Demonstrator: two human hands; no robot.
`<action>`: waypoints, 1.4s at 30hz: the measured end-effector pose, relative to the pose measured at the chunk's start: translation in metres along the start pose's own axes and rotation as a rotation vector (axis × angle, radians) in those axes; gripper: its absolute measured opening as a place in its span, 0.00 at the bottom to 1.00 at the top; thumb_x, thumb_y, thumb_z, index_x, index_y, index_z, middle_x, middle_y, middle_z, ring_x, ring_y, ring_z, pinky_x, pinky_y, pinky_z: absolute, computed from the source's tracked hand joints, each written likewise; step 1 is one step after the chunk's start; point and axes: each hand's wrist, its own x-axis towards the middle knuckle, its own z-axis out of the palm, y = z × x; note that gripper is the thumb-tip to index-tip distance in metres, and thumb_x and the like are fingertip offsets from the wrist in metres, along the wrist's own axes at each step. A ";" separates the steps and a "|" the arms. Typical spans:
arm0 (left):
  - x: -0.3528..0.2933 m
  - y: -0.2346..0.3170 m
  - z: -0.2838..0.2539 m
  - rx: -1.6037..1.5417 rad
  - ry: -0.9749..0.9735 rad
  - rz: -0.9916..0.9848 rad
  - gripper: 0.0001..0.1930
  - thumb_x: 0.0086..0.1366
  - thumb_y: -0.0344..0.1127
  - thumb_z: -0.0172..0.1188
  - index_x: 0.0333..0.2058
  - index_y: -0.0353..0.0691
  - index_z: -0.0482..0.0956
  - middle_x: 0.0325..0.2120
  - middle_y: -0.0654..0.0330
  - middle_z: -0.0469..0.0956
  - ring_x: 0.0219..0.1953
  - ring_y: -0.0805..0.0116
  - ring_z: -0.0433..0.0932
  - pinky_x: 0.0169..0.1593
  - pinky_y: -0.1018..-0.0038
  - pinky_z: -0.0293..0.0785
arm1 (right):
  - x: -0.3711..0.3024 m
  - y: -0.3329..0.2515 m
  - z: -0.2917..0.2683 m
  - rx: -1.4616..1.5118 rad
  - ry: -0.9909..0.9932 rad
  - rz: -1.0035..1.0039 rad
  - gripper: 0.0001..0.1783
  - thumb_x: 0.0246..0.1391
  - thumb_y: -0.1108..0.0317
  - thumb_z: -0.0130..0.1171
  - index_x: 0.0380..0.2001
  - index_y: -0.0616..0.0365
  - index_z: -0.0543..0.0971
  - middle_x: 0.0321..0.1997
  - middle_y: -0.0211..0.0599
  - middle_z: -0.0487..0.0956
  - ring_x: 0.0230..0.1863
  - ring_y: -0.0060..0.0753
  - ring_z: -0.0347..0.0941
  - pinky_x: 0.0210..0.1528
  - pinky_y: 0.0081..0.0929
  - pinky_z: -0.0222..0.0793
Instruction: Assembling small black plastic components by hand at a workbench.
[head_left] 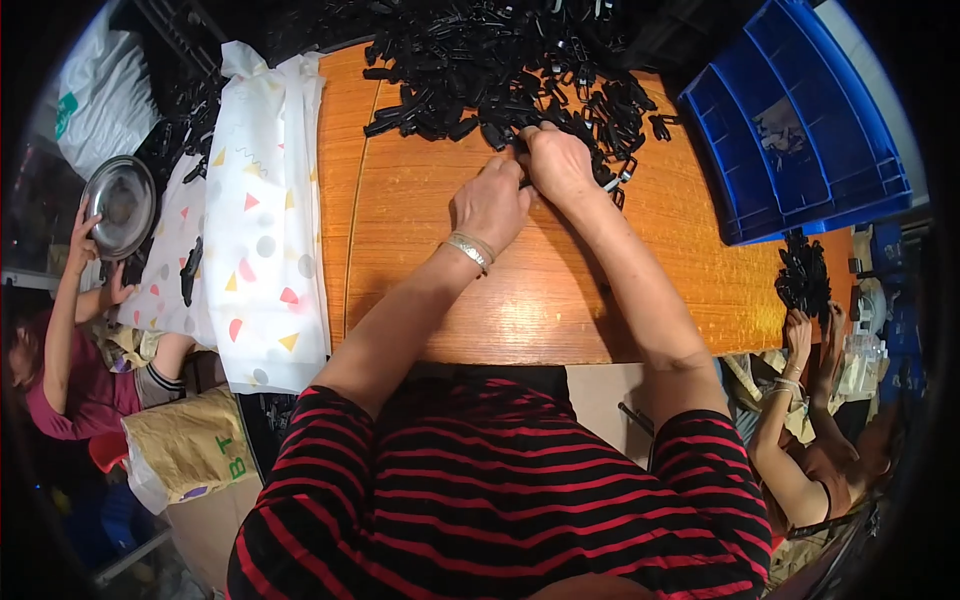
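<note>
A big heap of small black plastic clips (pixel 500 60) lies at the far side of the wooden table (pixel 420 270). Both my hands meet at the heap's near edge. My left hand (pixel 490 205), with a bracelet on its wrist, has its fingers curled against my right hand. My right hand (pixel 556 162) pinches a black clip at the edge of the heap. What my left fingers hold is hidden under the hand.
A white cloth with coloured shapes (pixel 262 210) covers the table's left side. A blue divided bin (pixel 800 120) sits at the far right. A person at the left holds a metal bowl (pixel 120 205). Another person at the right holds a bunch of black clips (pixel 803 280).
</note>
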 end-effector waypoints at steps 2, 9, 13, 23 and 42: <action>-0.009 -0.005 -0.007 0.040 0.091 0.043 0.11 0.57 0.37 0.63 0.35 0.37 0.78 0.32 0.51 0.78 0.35 0.51 0.78 0.37 0.62 0.74 | 0.001 0.000 0.004 -0.026 -0.020 0.010 0.13 0.41 0.72 0.64 0.34 0.61 0.79 0.38 0.51 0.76 0.35 0.55 0.77 0.38 0.40 0.75; -0.023 -0.043 -0.040 -1.024 -0.005 -0.307 0.09 0.64 0.38 0.60 0.36 0.38 0.78 0.21 0.66 0.75 0.20 0.81 0.67 0.22 0.82 0.63 | -0.031 -0.015 -0.014 0.344 0.056 0.146 0.12 0.44 0.72 0.69 0.27 0.64 0.75 0.25 0.44 0.77 0.26 0.38 0.76 0.30 0.33 0.71; -0.033 -0.041 -0.051 -1.204 -0.096 -0.379 0.09 0.66 0.36 0.59 0.39 0.37 0.75 0.22 0.68 0.74 0.21 0.85 0.68 0.24 0.87 0.63 | -0.046 -0.038 -0.008 0.717 -0.021 0.325 0.14 0.47 0.73 0.69 0.27 0.65 0.72 0.19 0.37 0.75 0.26 0.22 0.75 0.27 0.27 0.71; -0.048 -0.026 -0.059 -1.255 0.029 -0.260 0.10 0.67 0.33 0.57 0.44 0.37 0.73 0.24 0.68 0.74 0.23 0.83 0.72 0.26 0.87 0.66 | -0.061 -0.080 -0.020 0.500 0.240 0.032 0.17 0.48 0.78 0.60 0.44 0.63 0.78 0.38 0.54 0.79 0.38 0.53 0.78 0.39 0.36 0.75; -0.056 -0.033 -0.062 -1.440 -0.010 -0.184 0.12 0.65 0.33 0.59 0.45 0.36 0.75 0.28 0.69 0.76 0.21 0.86 0.66 0.24 0.89 0.63 | -0.077 -0.097 -0.031 1.074 0.179 0.261 0.17 0.54 0.77 0.61 0.49 0.63 0.77 0.38 0.31 0.78 0.35 0.17 0.74 0.35 0.16 0.71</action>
